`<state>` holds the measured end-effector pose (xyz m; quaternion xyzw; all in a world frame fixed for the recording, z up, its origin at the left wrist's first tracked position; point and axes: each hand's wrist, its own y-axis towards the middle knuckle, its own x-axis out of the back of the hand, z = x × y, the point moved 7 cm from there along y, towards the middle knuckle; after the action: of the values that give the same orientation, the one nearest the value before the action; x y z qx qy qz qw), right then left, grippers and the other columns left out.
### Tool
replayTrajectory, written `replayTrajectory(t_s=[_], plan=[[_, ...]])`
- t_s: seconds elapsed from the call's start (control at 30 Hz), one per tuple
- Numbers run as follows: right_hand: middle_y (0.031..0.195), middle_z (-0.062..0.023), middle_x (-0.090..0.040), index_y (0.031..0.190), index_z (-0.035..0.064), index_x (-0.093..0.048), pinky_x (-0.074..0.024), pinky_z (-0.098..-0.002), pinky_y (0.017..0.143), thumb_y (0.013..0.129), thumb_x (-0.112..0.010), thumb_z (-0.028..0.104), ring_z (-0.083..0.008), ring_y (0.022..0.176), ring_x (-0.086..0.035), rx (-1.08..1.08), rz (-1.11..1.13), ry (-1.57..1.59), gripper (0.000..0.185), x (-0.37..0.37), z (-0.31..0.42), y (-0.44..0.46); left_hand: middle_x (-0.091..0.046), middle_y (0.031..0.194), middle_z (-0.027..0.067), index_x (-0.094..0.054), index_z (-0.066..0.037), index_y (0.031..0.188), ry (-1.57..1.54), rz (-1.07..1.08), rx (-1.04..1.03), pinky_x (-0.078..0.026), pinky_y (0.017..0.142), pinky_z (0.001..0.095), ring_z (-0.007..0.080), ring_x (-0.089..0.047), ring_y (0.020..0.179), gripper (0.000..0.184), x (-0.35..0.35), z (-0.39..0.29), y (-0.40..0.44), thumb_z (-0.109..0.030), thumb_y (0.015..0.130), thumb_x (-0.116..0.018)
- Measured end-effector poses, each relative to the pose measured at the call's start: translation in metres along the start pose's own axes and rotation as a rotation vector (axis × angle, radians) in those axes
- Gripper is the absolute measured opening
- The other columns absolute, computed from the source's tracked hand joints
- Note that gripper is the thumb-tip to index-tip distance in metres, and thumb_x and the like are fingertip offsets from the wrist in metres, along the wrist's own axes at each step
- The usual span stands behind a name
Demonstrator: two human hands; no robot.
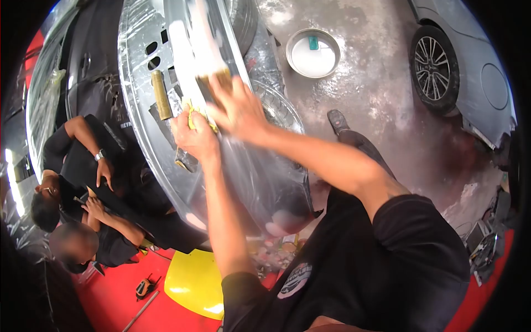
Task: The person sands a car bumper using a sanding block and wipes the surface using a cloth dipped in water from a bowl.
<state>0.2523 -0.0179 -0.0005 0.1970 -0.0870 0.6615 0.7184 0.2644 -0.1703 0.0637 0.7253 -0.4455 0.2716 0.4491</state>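
Before me lies a grey car body panel (249, 182), with a white, wet-looking patch (202, 41) along its far part. My right hand (239, 108) presses its fingers on a brown-edged, dark flat pad (222, 76), like a sanding block, at the near end of that patch; motion blurs it. Closed beside it, my left hand (198, 135) grips a crumpled yellow cloth (194, 115). Its fingers partly hide the cloth. Left of my hands, a long olive-gold block (161, 94) rests on the panel near the dark holes.
A round basin (289, 55) of whitish liquid with a green sponge (313, 42) stands on the wet floor. A silver car (481, 55) is at right. Two people (91, 166) work at left. A yellow panel (193, 282) and tape measure (145, 287) lie on red flooring.
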Motion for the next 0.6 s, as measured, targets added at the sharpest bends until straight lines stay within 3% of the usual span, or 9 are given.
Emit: replayTrajectory(t_s=[0.1,0.23,0.33,0.37,0.4,0.43,0.5,0.6], plan=[[0.125,-0.0274,-0.056,0.16,0.0114,-0.055,-0.0563,-0.0546,0.092,0.1,-0.069,0.052,-0.045,0.106,-0.066,0.154,-0.126,-0.02,0.074,0.001,0.001,0.001,-0.069,0.1,0.0179,-0.078,0.005,0.123,-0.01,0.02,-0.002,-0.053,0.086,0.0436,0.0334,-0.068,0.091,0.033,0.002,0.006,-0.004,-0.008,0.096,-0.064],[0.131,-0.0321,-0.056,0.155,0.0118,-0.056,-0.056,-0.0576,0.093,0.103,-0.065,0.052,-0.0478,0.11,-0.067,0.008,-0.155,-0.045,0.066,0.009,-0.02,0.149,-0.068,0.099,0.0173,-0.078,0.005,0.122,0.048,0.028,-0.055,-0.053,0.086,0.0437,0.0327,-0.068,0.09,0.033,0.007,0.003,-0.01,-0.008,0.096,-0.064],[0.131,-0.0313,-0.056,0.156,0.0124,-0.054,-0.0565,-0.0575,0.09,0.104,-0.063,0.053,-0.0481,0.11,-0.067,-0.016,-0.137,0.034,0.066,0.009,-0.014,0.11,-0.068,0.1,0.0169,-0.078,0.005,0.121,0.024,-0.001,-0.037,-0.053,0.086,0.0436,0.032,-0.068,0.091,0.032,-0.002,-0.004,0.001,-0.008,0.096,-0.064],[0.129,-0.0299,-0.056,0.159,0.0128,-0.052,-0.0575,-0.0563,0.09,0.103,-0.064,0.053,-0.0479,0.109,-0.067,-0.021,-0.052,-0.003,0.07,0.005,-0.007,0.068,-0.067,0.097,0.0186,-0.079,0.005,0.117,0.003,-0.023,-0.032,-0.052,0.084,0.0471,0.0363,-0.067,0.09,0.03,-0.003,-0.002,0.002,-0.009,0.094,-0.065],[0.136,-0.0308,-0.052,0.161,0.0122,-0.051,-0.0549,-0.0588,0.098,0.103,-0.063,0.055,-0.0492,0.12,-0.06,-0.018,0.014,0.084,0.073,0.0,-0.002,0.024,-0.065,0.095,0.0202,-0.079,0.004,0.112,-0.015,-0.046,-0.021,-0.051,0.082,0.0506,0.0406,-0.065,0.089,0.028,-0.002,0.0,0.001,-0.009,0.091,-0.067],[0.137,-0.0313,-0.051,0.163,0.0121,-0.049,-0.0552,-0.0578,0.097,0.103,-0.064,0.054,-0.0492,0.12,-0.06,0.057,-0.014,0.092,0.075,-0.001,0.003,-0.019,-0.065,0.095,0.0202,-0.079,0.004,0.112,-0.017,-0.046,-0.016,-0.051,0.082,0.0506,0.0406,-0.065,0.089,0.028,-0.001,0.0,0.0,-0.009,0.091,-0.067],[0.138,-0.0313,-0.051,0.163,0.0121,-0.049,-0.0543,-0.0583,0.098,0.101,-0.065,0.056,-0.049,0.12,-0.06,0.07,0.051,0.078,0.077,-0.002,-0.002,-0.03,-0.068,0.1,0.017,-0.078,0.006,0.121,-0.024,-0.005,0.0,-0.053,0.085,0.0434,0.0318,-0.068,0.091,0.031,0.0,-0.001,-0.001,-0.008,0.096,-0.065],[0.139,-0.0323,-0.054,0.159,0.0132,-0.052,-0.0529,-0.0597,0.1,0.1,-0.064,0.055,-0.0499,0.123,-0.061,0.008,-0.033,0.049,0.074,0.003,-0.022,0.103,-0.068,0.1,0.0172,-0.078,0.006,0.121,0.007,0.02,-0.029,-0.052,0.084,0.0437,0.0322,-0.067,0.091,0.032,0.0,0.005,-0.003,-0.009,0.096,-0.064]])
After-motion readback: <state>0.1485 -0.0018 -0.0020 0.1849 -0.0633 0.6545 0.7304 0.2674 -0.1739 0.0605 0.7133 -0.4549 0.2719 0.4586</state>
